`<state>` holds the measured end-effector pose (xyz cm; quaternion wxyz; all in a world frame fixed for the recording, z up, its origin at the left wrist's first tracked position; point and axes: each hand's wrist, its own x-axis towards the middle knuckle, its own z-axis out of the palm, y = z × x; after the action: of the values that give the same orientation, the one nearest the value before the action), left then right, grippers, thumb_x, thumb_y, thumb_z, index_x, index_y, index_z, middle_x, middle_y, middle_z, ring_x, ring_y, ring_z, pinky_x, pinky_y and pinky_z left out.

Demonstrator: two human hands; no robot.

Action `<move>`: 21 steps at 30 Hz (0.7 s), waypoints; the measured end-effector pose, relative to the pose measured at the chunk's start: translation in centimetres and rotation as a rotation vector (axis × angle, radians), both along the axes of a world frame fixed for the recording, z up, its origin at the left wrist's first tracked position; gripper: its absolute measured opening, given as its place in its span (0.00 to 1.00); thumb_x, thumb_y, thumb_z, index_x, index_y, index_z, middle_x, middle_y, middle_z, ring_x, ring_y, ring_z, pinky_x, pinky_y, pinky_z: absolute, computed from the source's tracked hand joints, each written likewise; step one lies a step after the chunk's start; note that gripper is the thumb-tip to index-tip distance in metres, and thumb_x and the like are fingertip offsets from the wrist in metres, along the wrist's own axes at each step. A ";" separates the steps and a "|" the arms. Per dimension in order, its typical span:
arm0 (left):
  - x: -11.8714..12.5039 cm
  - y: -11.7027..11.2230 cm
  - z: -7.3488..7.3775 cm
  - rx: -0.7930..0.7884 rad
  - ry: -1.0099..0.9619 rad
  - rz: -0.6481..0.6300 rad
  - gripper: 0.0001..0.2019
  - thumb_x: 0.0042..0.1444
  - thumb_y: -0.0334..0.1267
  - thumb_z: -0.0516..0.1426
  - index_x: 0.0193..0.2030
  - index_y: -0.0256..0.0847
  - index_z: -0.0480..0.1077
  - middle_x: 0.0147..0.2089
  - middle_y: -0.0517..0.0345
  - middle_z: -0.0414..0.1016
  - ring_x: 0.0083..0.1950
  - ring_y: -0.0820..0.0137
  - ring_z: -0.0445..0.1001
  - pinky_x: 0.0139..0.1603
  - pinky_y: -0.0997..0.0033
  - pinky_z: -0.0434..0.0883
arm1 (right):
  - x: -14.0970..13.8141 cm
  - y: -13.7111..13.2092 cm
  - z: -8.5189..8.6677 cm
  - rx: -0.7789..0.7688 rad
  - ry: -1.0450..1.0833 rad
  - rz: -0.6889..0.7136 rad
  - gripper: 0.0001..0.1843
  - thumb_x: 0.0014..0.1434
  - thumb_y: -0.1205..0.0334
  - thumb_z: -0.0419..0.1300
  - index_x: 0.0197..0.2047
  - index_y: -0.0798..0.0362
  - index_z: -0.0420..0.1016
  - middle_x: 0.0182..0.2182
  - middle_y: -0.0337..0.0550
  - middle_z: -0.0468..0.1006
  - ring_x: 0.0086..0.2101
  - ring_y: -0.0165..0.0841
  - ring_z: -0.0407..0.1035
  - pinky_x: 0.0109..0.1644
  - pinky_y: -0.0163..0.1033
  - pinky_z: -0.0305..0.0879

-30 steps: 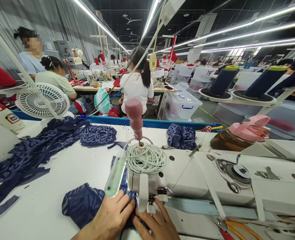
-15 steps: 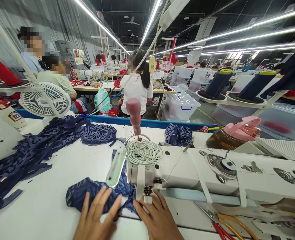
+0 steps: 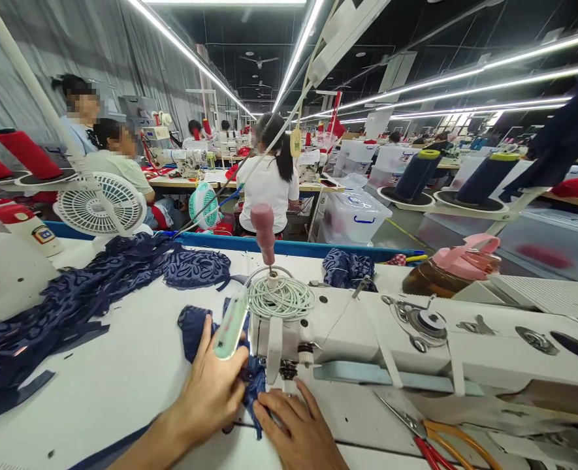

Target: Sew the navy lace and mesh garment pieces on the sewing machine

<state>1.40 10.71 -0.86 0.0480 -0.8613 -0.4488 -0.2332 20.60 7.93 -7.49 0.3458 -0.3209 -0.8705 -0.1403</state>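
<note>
A navy lace fabric piece (image 3: pixel 191 331) lies at the head of a white sewing machine (image 3: pixel 352 333), partly hidden under the needle area and my hands. My left hand (image 3: pixel 210 385) is on it left of the needle, index finger stretched forward and the other fingers curled round the cloth. Flat beside the presser foot, my right hand (image 3: pixel 296 421) rests its outstretched fingertips at the fabric's right edge. A pale green lamp-like strip (image 3: pixel 230 326) hangs over my left hand. Coiled pale cord (image 3: pixel 281 298) and a pink-handled screwdriver (image 3: pixel 263 232) sit on the machine head.
Scissors (image 3: pixel 416 424) with orange handles and a red-handled tool lie at the right. A heap of navy lace strips (image 3: pixel 73 300) covers the left side. A pink-lidded bottle (image 3: pixel 445 267) and navy thread cones (image 3: pixel 418 175) stand behind the machine. A co-worker (image 3: pixel 268 189) sits ahead.
My left hand has moved forward and right, going from spread fingers to curling round the lace. The fabric's left part has shifted forward and right. My right hand stays near the needle.
</note>
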 end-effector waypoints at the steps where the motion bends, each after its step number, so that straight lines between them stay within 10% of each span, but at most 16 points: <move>1: 0.2 -0.4 -0.5 0.020 0.002 -0.045 0.10 0.49 0.24 0.52 0.36 0.41 0.68 0.42 0.50 0.73 0.51 0.55 0.72 0.58 0.40 0.68 | -0.1 0.0 0.0 0.003 0.004 0.000 0.11 0.68 0.64 0.53 0.48 0.51 0.76 0.43 0.39 0.78 0.39 0.31 0.69 0.70 0.47 0.37; 5: 0.1 -2.1 -2.9 0.100 -0.055 -0.160 0.11 0.50 0.22 0.48 0.35 0.41 0.65 0.31 0.55 0.70 0.34 0.64 0.72 0.54 0.48 0.73 | -0.4 0.0 0.0 0.035 0.075 0.007 0.13 0.71 0.65 0.52 0.38 0.51 0.76 0.35 0.35 0.78 0.36 0.28 0.69 0.71 0.48 0.38; 9: -1.2 -1.8 -3.3 -0.019 -0.189 -0.215 0.17 0.56 0.23 0.48 0.49 0.38 0.68 0.49 0.44 0.73 0.53 0.61 0.72 0.52 0.61 0.75 | -0.7 0.1 0.4 0.057 0.140 0.028 0.11 0.70 0.68 0.54 0.38 0.52 0.76 0.34 0.34 0.78 0.35 0.27 0.69 0.71 0.48 0.40; 21: -0.6 -1.2 -3.8 0.337 -0.065 -0.202 0.16 0.70 0.29 0.44 0.42 0.37 0.73 0.29 0.60 0.74 0.32 0.69 0.73 0.70 0.36 0.45 | -0.8 -0.2 -1.0 0.053 0.111 -0.042 0.07 0.65 0.69 0.60 0.36 0.50 0.76 0.32 0.31 0.80 0.30 0.25 0.71 0.71 0.50 0.45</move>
<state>0.81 9.53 -4.64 0.1532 -0.8738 -0.3160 -0.3365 19.83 7.76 -8.46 0.3986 -0.3371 -0.8392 -0.1524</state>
